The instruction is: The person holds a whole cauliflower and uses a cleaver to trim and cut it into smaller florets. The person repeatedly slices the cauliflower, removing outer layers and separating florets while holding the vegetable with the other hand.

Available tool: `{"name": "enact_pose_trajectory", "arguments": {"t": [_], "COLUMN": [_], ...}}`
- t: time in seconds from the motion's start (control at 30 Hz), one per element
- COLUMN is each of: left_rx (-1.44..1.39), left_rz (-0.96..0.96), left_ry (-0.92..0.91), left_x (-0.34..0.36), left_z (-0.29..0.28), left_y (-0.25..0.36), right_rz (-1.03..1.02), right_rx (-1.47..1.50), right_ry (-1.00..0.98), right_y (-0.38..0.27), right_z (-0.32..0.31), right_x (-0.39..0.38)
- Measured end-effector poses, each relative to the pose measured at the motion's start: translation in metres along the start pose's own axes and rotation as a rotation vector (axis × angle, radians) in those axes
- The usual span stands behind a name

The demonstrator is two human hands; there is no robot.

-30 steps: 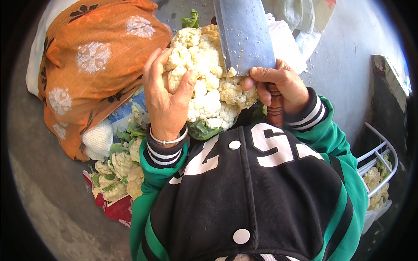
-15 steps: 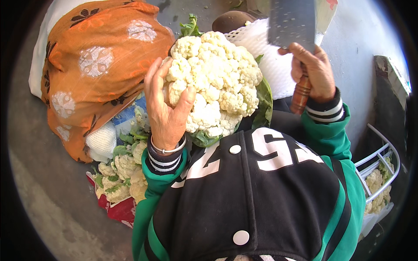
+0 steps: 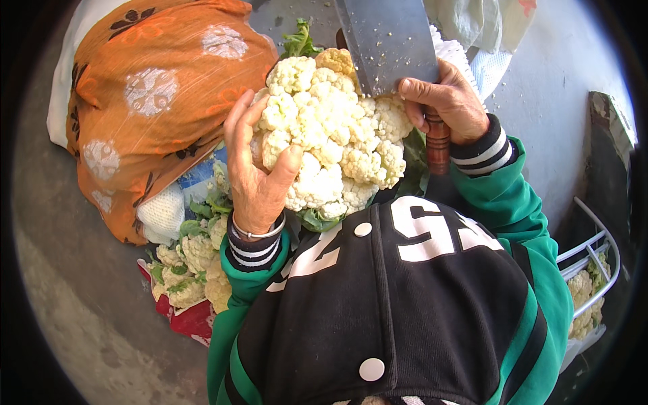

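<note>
My left hand (image 3: 260, 169) grips the left side of a large white cauliflower (image 3: 324, 128), which has a yellowish patch at its back and green leaves around its lower and right sides. My right hand (image 3: 449, 108) is wrapped round the reddish wooden handle (image 3: 437, 148) of a broad steel cleaver, its thumb lying at the base of the blade (image 3: 388, 40). The blade is over the back right of the cauliflower and is flecked with small white crumbs. Whether its edge has entered the head I cannot tell.
An orange patterned cloth bundle (image 3: 169, 115) lies left. Cut cauliflower pieces (image 3: 192, 270) rest on red plastic at lower left. At right are a white metal rack (image 3: 594, 250), more cauliflower (image 3: 584, 304) and a dark ledge (image 3: 604, 135). Translucent bags (image 3: 479, 20) lie behind the cleaver.
The cleaver rose up and right half a second ago and has since come back down over the cauliflower's back right. My left hand has stayed on the head, sitting slightly lower in view.
</note>
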State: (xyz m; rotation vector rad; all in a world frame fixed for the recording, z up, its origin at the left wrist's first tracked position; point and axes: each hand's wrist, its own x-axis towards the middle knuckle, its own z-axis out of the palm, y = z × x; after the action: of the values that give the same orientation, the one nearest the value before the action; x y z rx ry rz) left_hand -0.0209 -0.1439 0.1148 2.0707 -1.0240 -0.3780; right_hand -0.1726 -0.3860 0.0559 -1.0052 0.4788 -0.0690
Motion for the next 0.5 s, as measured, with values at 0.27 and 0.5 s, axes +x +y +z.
{"name": "enact_pose_trajectory", "arguments": {"t": [0.27,0.5], "left_rx": [-0.02,0.01], "left_rz": [-0.037,-0.024], "left_ry": [0.001,0.005], "left_x": [0.0026,0.0032], "left_z": [0.0007,0.0007], "left_y": [0.0026,0.0036], "right_rz": [0.038,0.045], "right_rx": [-0.041,-0.087], "right_ry": [-0.006,-0.078], "right_y": [-0.0041,-0.0087], "right_z": [0.0032,0.0014], "right_x": [0.0017,0.0053]}}
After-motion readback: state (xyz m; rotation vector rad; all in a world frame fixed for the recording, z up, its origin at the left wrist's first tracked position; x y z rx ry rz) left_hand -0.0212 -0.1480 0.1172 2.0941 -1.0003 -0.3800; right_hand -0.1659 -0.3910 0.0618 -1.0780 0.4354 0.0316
